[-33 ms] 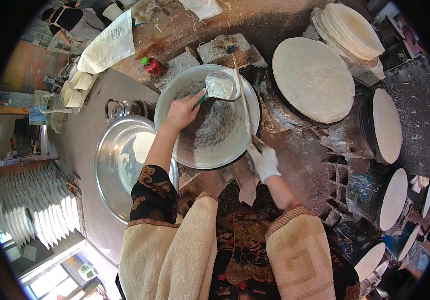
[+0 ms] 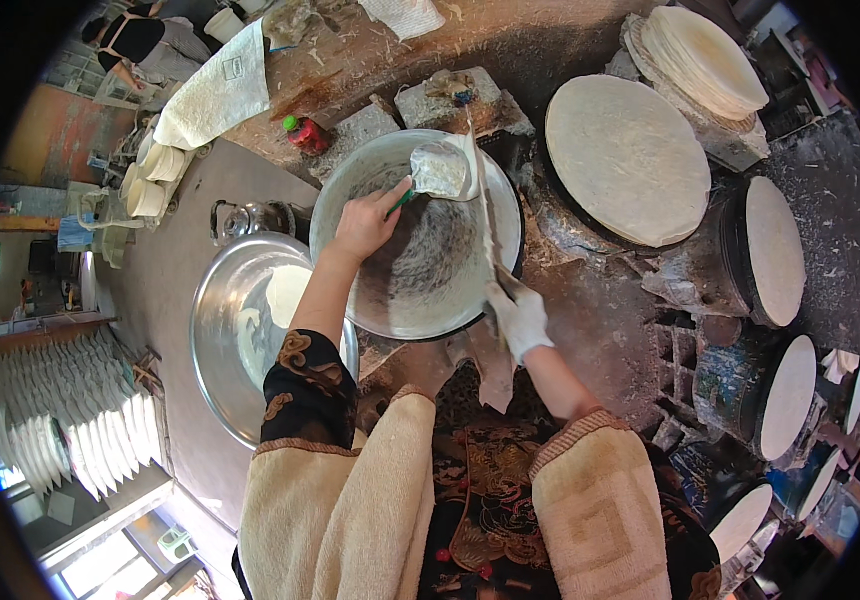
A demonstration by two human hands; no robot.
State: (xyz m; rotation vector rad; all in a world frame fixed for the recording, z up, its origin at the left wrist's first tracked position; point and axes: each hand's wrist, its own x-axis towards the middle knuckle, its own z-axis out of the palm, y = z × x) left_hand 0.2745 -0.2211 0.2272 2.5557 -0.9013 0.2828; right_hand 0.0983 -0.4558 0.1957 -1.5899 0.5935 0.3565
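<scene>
My left hand (image 2: 370, 222) is closed around the green handle of a tool (image 2: 440, 170) with a wide, rounded head coated in pale batter. Whether it is a scoop or a scraper I cannot tell. Its head is over the far part of a round, deep-walled pan (image 2: 375, 310), whose inside is streaked grey and white. In a white glove, my right hand (image 2: 520, 318) grips the near end of a long, thin stick (image 2: 487, 205). Pale batter clings to the stick, which slants across the pan's right side and touches or nearly touches the tool's head.
Left of the pan stands a shiny steel basin (image 2: 212, 370) with pale batter. A kettle (image 2: 250, 218) and a red bottle with green cap (image 2: 307, 135) sit beyond. Right are round griddles bearing pale flatbreads (image 2: 625, 160) and a flatbread stack (image 2: 705, 65). Another person (image 2: 140, 45) is far left.
My right hand and the near part of the stick have shifted slightly left. The left hand and its tool stay nearly still.
</scene>
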